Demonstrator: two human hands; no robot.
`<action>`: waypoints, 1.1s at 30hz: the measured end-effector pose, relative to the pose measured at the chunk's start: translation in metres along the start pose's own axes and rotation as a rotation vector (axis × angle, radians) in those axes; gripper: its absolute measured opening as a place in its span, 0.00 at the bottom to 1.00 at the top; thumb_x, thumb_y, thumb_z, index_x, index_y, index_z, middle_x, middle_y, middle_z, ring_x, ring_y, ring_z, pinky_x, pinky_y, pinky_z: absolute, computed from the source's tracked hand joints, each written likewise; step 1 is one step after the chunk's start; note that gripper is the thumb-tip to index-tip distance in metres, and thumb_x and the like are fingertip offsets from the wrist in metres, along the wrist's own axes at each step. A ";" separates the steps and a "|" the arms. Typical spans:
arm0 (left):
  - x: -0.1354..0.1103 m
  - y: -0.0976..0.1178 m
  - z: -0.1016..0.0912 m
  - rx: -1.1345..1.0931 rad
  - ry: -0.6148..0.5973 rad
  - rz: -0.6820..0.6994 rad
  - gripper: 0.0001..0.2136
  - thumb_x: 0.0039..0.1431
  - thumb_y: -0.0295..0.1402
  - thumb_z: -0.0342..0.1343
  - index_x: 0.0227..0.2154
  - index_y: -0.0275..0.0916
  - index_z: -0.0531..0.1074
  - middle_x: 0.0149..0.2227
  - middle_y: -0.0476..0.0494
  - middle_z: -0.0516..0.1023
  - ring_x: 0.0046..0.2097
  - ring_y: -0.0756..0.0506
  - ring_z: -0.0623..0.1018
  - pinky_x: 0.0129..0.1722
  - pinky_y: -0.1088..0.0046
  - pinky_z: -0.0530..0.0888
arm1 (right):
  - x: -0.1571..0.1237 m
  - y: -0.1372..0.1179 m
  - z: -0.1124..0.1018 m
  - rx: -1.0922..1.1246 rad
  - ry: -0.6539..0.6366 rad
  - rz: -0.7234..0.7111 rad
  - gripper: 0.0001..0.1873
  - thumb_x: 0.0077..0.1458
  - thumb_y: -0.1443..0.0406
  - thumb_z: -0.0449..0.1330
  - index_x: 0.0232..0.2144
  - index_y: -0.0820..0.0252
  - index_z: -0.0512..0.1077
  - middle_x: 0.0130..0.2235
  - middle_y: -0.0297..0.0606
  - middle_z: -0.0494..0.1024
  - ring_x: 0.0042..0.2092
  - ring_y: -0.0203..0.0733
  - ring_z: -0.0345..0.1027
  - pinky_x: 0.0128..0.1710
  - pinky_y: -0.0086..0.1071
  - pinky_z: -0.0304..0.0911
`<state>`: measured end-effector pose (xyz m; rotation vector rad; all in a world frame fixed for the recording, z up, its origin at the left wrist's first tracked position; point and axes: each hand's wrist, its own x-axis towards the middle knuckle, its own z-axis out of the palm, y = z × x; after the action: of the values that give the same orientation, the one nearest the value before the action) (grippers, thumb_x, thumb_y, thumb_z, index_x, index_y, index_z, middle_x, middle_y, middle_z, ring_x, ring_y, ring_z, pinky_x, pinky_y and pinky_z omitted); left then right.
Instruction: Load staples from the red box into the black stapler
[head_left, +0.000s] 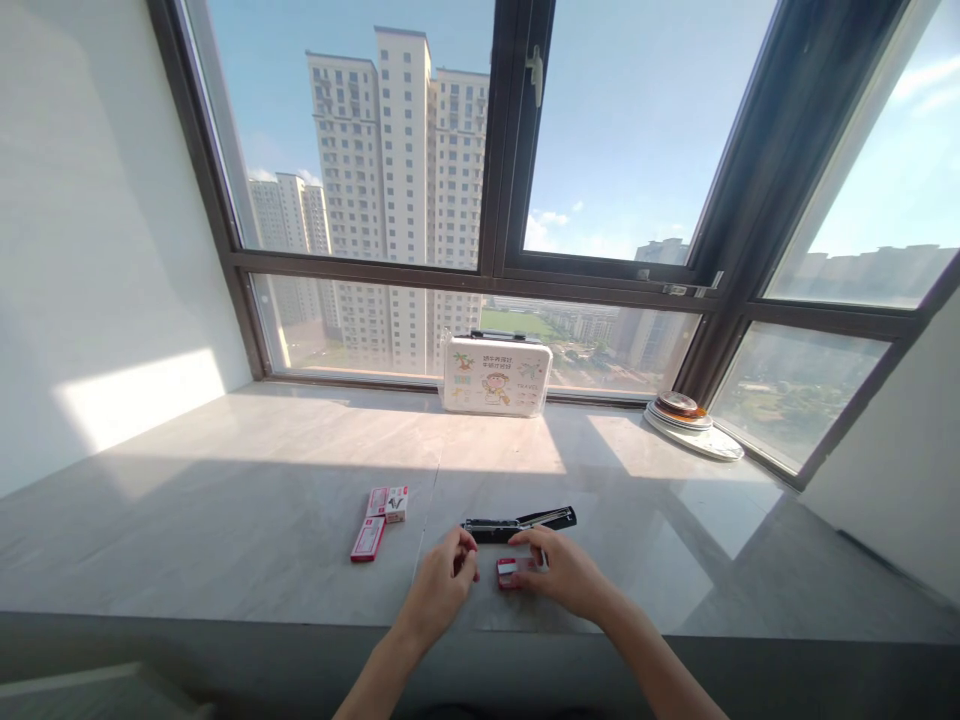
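Observation:
My right hand (564, 572) rests on the stone sill with its fingers curled on a small red staple box (508, 571). My left hand (442, 580) hovers just left of that box, fingers bent in a loose pinch; whether it holds anything is hidden. A black stapler (517, 524) lies opened flat right behind both hands. Further left lie a red box sleeve (367, 539) and a red-and-white staple box (389, 503).
A white printed case with a handle (495, 376) stands against the window at the back. A stack of round plates (688, 420) sits at the back right. The grey stone sill (225, 500) ends in a front edge just below my wrists. A white wall rises on the left.

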<state>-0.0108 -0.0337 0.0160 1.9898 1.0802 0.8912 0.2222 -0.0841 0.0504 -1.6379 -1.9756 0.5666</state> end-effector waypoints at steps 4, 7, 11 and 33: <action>0.017 -0.016 -0.015 0.244 0.167 -0.033 0.15 0.63 0.42 0.52 0.48 0.42 0.66 0.30 0.52 0.72 0.32 0.46 0.74 0.35 0.71 0.65 | 0.008 -0.006 0.007 0.032 -0.026 -0.045 0.12 0.53 0.54 0.68 0.38 0.52 0.81 0.35 0.34 0.75 0.35 0.39 0.67 0.35 0.30 0.57; 0.026 -0.019 -0.017 0.369 0.047 0.014 0.17 0.60 0.43 0.57 0.48 0.43 0.69 0.29 0.52 0.73 0.35 0.45 0.74 0.38 0.71 0.63 | 0.015 -0.008 0.013 0.001 -0.011 -0.062 0.07 0.55 0.60 0.66 0.36 0.53 0.80 0.35 0.34 0.75 0.35 0.39 0.67 0.35 0.29 0.56; 0.029 -0.016 -0.015 0.383 -0.031 0.016 0.13 0.60 0.43 0.56 0.45 0.44 0.72 0.30 0.51 0.74 0.37 0.44 0.75 0.38 0.71 0.61 | 0.031 -0.011 0.016 -0.045 0.080 -0.087 0.07 0.60 0.62 0.62 0.39 0.54 0.78 0.35 0.34 0.75 0.34 0.38 0.66 0.35 0.29 0.56; 0.028 -0.016 -0.018 0.353 -0.023 -0.013 0.12 0.60 0.42 0.57 0.44 0.44 0.72 0.30 0.51 0.75 0.36 0.44 0.75 0.37 0.70 0.60 | 0.039 -0.019 0.025 -0.055 0.041 -0.047 0.14 0.61 0.58 0.58 0.48 0.51 0.76 0.29 0.32 0.76 0.31 0.40 0.67 0.31 0.30 0.52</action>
<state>-0.0198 0.0016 0.0188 2.2673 1.3078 0.7052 0.1868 -0.0492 0.0472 -1.6179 -2.0106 0.4617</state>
